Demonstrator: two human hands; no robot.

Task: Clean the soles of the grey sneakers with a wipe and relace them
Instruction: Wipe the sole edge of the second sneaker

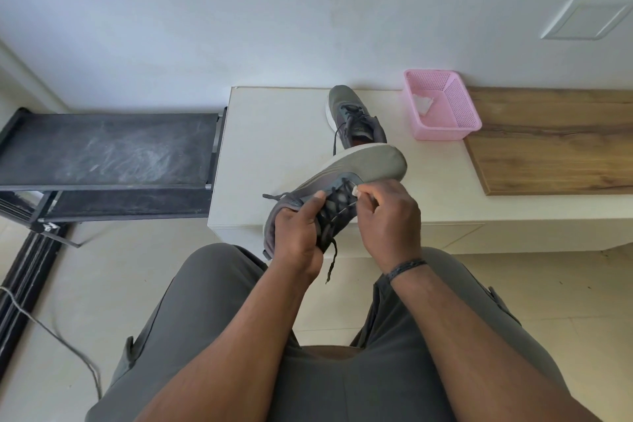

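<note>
Sneaker [329, 178] lacing is best done with the heel kept clamped in the left hand [296, 236] while the lace [337, 212] (pinched by the right hand [387, 216]) is drawn snug, eyelet by eyelet.

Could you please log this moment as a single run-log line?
step: relacing | left hand: grips held sneaker | right hand: pinches lace | second sneaker: on bench | wipe: in pink basket

Left hand [297, 236] curls in a firm grip; right hand [388, 216] pinches, fingers bent, wrists near.
</note>
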